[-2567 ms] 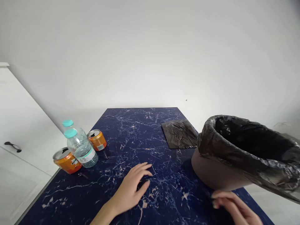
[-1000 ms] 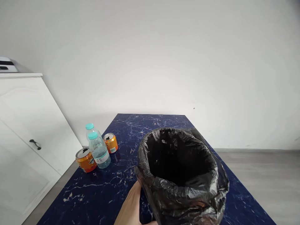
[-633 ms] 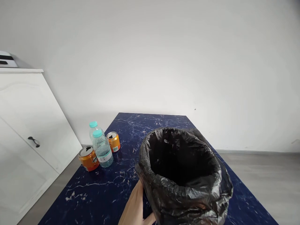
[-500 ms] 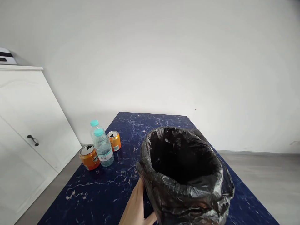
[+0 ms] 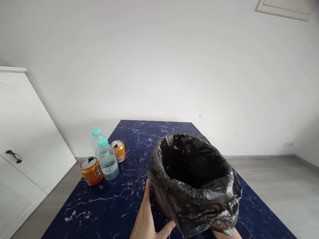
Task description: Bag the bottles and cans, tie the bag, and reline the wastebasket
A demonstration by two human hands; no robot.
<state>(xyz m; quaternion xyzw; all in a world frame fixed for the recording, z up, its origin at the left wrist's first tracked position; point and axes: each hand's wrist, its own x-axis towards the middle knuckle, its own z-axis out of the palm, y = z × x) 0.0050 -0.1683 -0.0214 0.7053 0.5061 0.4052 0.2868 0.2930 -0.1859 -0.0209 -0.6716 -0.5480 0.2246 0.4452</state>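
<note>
A trash bin lined with a black plastic bag (image 5: pixel 199 199) is on the near right part of the dark blue marbled table (image 5: pixel 107 205). The bag is folded over the rim, and its dark inside shows nothing I can make out. Against the bin's left side rests my left hand (image 5: pixel 149 215), thumb in front and fingers along the side, holding it. My right hand (image 5: pixel 228 234) is mostly hidden at the bin's lower right; a skin-coloured patch shows faintly through the bag, and the hand appears to hold the bin there.
Two clear water bottles with teal caps, the front one (image 5: pixel 107 161) and the rear one (image 5: pixel 96 141), stand at the table's left edge. Beside them are two opened orange cans, one nearer (image 5: pixel 91 172) and one farther (image 5: pixel 119 152). A white cabinet (image 5: pixel 30 132) stands left.
My right hand has come into sight below the bin. The bin has shifted slightly, and more of my left thumb shows. The view has turned a little to the right.
</note>
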